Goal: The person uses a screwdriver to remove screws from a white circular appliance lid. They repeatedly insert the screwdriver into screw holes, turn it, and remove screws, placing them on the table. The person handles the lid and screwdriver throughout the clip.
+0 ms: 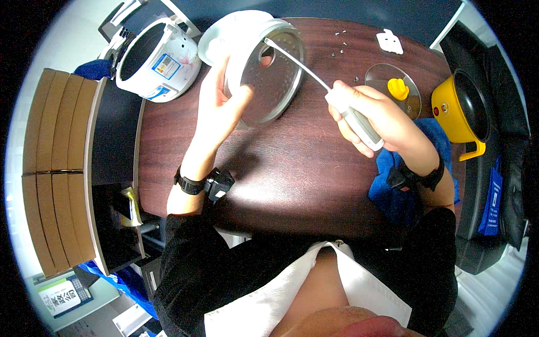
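My left hand (220, 109) grips a round rice cooker lid (283, 84) by its left side, holding it tilted up over the table. The lid has a pale rim, a translucent or metallic face and a round hole near its upper part. Through that hole a bit of a finger seems to show. My right hand (382, 115) is wrapped round the grey and white handle of a screwdriver (303, 66). Its long shaft points up and left, the tip at the lid's face beside the hole; whether it touches, I cannot tell. Behind the lid lies a white round cover (216, 39).
A white cooker body (188, 70) stands at the far left. Several small screws (333, 54) lie at the back, near a white plastic piece (389, 41). On the right are a glass lid (412, 90) with yellow knob, a yellow pot (446, 106) and a blue cloth (387, 180).
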The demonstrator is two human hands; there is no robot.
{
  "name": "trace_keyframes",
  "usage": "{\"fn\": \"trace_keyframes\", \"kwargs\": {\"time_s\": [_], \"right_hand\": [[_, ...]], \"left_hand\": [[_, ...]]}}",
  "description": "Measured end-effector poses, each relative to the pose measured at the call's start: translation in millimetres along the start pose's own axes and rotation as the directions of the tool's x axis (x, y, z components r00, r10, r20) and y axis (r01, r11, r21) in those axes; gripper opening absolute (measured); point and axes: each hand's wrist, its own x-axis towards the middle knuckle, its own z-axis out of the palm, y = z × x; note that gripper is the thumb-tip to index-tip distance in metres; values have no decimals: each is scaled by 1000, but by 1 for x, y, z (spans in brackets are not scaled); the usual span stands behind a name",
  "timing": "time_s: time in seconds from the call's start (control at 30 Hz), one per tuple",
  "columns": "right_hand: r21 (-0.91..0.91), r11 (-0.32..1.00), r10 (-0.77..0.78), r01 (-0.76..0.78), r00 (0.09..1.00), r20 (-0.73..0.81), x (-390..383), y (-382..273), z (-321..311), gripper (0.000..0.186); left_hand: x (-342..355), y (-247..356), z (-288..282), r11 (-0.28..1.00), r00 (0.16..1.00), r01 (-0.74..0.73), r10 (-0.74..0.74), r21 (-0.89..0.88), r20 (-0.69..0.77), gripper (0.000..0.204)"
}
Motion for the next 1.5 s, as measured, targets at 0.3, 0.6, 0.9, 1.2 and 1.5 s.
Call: {"fn": "trace_keyframes", "kwargs": {"time_s": [0.3, 0.6, 0.9, 1.2, 1.5], "right_hand": [[-42, 999, -4, 3, 1000, -27, 1, 4, 4, 45], [-68, 998, -3, 1, 1000, -23, -4, 5, 8, 44], [-1000, 4, -790, -1, 613, -3, -3, 3, -2, 36], [-330, 942, -107, 64, 988, -114, 4, 5, -6, 41], [-805, 563, -498, 185, 854, -151, 2, 8, -4, 36]], "left_hand": [[4, 4, 8, 973, 989, -55, 84, 223, -122, 45], [1, 7, 11, 919, 980, -73, 138, 388, -144, 43], [3, 4, 8, 916, 978, -118, 174, 383, -116, 44], [4, 4, 9, 928, 976, -95, 158, 360, -150, 44], [4, 4, 8, 927, 981, -104, 155, 361, -116, 45]]}}
